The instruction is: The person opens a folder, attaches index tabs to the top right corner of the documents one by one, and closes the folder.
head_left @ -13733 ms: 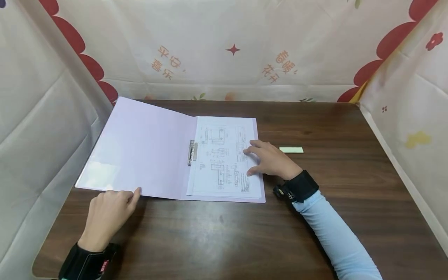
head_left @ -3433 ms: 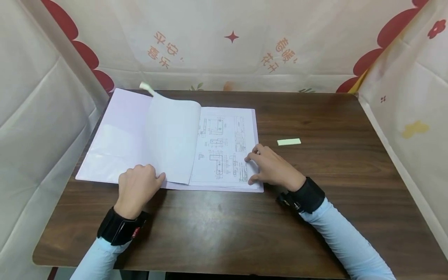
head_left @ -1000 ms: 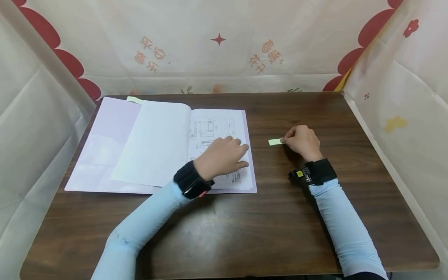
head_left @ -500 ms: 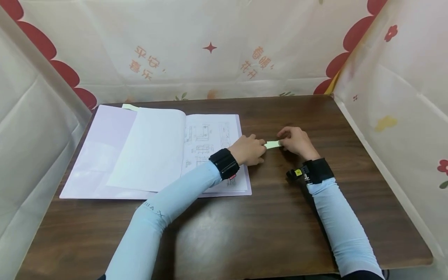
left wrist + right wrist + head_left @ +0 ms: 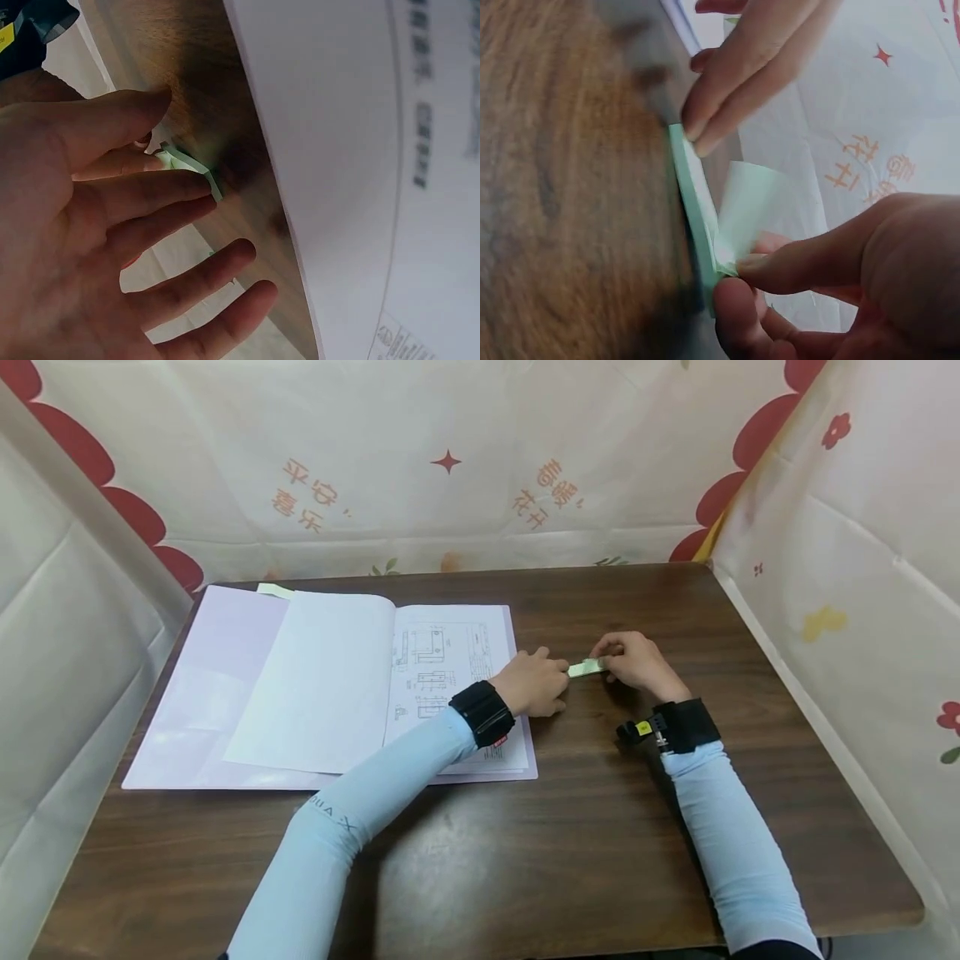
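Note:
A narrow pale green sticky note pad (image 5: 585, 669) lies on the table between both hands, right of the file folder. With fingers fairly straight, my left hand (image 5: 531, 683) presses the pad's left end. My right hand (image 5: 637, 662) pinches the top sticky note (image 5: 748, 202) between thumb and index finger; that note curls up from the pad in the right wrist view. The lilac file folder (image 5: 191, 702) lies open, a sheet turned back (image 5: 322, 681) onto its left cover. Another green sticky note (image 5: 274, 590) sticks out at that sheet's top edge. My left wrist covers part of the printed drawing (image 5: 431, 647).
A dark wooden table (image 5: 637, 843) carries everything. Pale patterned cloth (image 5: 450, 410) hangs behind it and along both sides. My left forearm crosses over the folder's lower edge.
The top sheet, bearing a green note, was turned left. My left hand moved rightward from the folder to the pad; my right hand left the page, and the top note has lifted.

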Available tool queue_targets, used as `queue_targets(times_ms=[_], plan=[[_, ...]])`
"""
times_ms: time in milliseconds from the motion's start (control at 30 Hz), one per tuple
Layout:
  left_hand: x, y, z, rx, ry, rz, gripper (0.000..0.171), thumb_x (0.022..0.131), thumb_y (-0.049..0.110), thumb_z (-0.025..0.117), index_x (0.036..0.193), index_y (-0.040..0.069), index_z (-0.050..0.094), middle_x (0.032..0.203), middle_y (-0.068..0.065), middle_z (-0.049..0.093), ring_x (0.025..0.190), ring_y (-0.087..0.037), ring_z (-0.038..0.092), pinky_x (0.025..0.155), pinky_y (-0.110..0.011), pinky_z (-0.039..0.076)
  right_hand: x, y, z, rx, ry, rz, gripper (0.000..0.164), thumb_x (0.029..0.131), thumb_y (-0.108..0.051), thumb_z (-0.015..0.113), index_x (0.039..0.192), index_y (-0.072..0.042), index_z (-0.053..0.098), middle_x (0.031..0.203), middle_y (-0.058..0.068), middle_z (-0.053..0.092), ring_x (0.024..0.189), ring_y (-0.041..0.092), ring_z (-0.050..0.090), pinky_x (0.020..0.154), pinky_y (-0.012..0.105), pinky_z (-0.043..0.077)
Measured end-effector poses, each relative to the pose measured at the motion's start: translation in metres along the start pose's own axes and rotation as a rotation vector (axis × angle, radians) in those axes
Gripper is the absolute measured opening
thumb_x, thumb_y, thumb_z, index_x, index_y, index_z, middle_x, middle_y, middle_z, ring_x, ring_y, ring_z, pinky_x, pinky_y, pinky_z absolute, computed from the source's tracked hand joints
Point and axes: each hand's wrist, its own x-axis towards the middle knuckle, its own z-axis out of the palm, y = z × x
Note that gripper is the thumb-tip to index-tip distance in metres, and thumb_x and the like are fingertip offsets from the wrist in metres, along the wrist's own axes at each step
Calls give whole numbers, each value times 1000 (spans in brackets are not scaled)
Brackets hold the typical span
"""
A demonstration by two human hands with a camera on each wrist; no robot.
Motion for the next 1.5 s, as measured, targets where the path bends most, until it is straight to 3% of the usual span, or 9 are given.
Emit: queue_targets(times_ms=[100,200,333,467,667,867,1133,1433,1500], plan=[[1,1,-1,-14,-3,0,40,102,48,61,126,16,70,134,3,63,114,-22,58,90,-38,54,-2,0,-1,11,5,22,31,108,-20,43,116,-5,68,106,21,68,80,28,69,68,33,50],[2,3,-1,-16,-14,-5,42,101,47,62,130,16,68,141,3,61,119,-22,58,95,-40,54,-4,-1,2,31,36,60,51,109,-43,35,114,-4,67,104,19,68,81,29,69,67,35,51],[3,5,0,-17,-42,-12,44,101,46,62,134,17,66,145,3,59,125,-23,57,101,-43,53,-8,-3,10,-8,115,109,69,98,-68,52,97,-2,71,89,14,69,76,27,65,64,33,47],[4,7,2,-29,-44,-16,43,100,46,63,133,18,66,142,3,60,124,-22,57,101,-43,53,-9,0,16,-75,195,116,45,90,-48,78,86,-3,74,76,9,69,71,25,59,61,32,44],[5,12,2,-18,-35,-16,40,100,46,64,126,17,70,140,3,62,120,-21,59,95,-38,56,-8,7,18,-44,238,121,25,91,-23,80,99,0,72,86,16,70,69,25,60,58,30,46],[5,16,1,-7,-53,-35,41,100,46,63,128,17,71,142,2,61,121,-21,59,95,-37,56,-10,13,13,-41,230,160,21,94,-22,76,95,-1,77,98,20,69,77,29,57,60,31,45],[1,14,-5,-27,-61,-49,39,101,44,62,128,17,72,143,1,62,122,-22,59,96,-37,56,-15,25,-9,-54,242,183,28,98,-24,71,99,4,74,119,29,65,99,38,56,75,41,45],[-1,5,-2,-80,-31,-33,33,103,40,59,121,15,73,134,2,62,117,-23,59,95,-37,55,-15,26,-21,-47,304,148,29,92,-25,78,98,1,68,105,24,63,92,35,54,69,36,42],[-3,5,0,-86,-22,-27,32,104,37,58,119,15,74,141,1,59,118,-23,59,94,-36,55,-15,25,-20,-43,301,136,27,91,-24,79,98,0,67,99,22,65,87,33,56,68,36,42]])
